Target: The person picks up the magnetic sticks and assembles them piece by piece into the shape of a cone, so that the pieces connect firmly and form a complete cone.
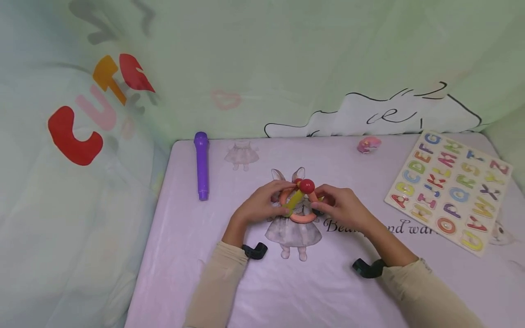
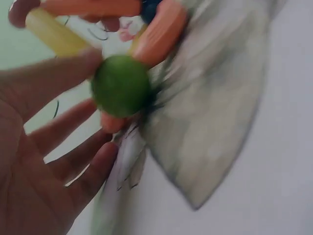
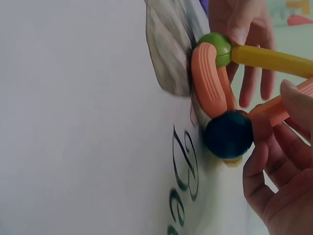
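Note:
Both hands hold a magnetic rod-and-ball model over the rabbit print in the head view. A red ball (image 1: 306,186) tops it, and a yellow rod (image 1: 296,200) slopes down from there. Curved orange rods (image 1: 303,219) form its base. My left hand (image 1: 262,200) grips the yellow rod's lower end, its thumb by the green ball (image 2: 121,85) in the left wrist view. My right hand (image 1: 344,205) pinches a straight orange rod (image 3: 276,108) beside the dark blue ball (image 3: 228,134). Part of the model's far side is hidden by the fingers.
A purple microphone-shaped stick (image 1: 202,166) lies at the table's back left. Near the back edge sits a small pink object (image 1: 369,144). An alphabet puzzle board (image 1: 451,191) rests at the right. Printed curtains (image 1: 246,59) stand behind and left of the table (image 1: 287,291).

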Tool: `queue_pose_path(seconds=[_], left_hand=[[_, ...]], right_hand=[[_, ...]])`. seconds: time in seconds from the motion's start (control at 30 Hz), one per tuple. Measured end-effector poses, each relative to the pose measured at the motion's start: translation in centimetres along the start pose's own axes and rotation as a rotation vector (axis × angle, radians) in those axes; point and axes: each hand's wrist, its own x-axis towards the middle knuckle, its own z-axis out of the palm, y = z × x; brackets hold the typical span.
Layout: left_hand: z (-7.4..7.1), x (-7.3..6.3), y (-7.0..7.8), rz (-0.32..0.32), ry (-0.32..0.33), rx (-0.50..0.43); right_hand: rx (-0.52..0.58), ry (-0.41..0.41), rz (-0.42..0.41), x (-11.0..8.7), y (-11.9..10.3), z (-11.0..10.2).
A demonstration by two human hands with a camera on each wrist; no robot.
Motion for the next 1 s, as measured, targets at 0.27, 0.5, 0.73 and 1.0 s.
queue_pose_path(seconds=[0.27, 0.5, 0.73, 1.0], left_hand=[[0.7, 0.2, 0.4, -0.039, 0.107, 0.035], [0.5, 0.5, 0.2, -0.034, 0.062, 0.108], [-0.4, 0.7, -0.1, -0.018, 0.007, 0.191], [-0.5, 0.4, -0.1, -0.066, 0.026, 0.218]], right_hand=[[-0.011, 0.04, 0.037, 1.6, 1.2, -1.0], [0.087, 0.051, 0.066, 3.0, 1.6, -0.7], [0.13, 0.036, 0.108, 3.4, 1.2, -0.1], [0.144, 0.003, 0.14, 3.2, 1.1, -0.1]])
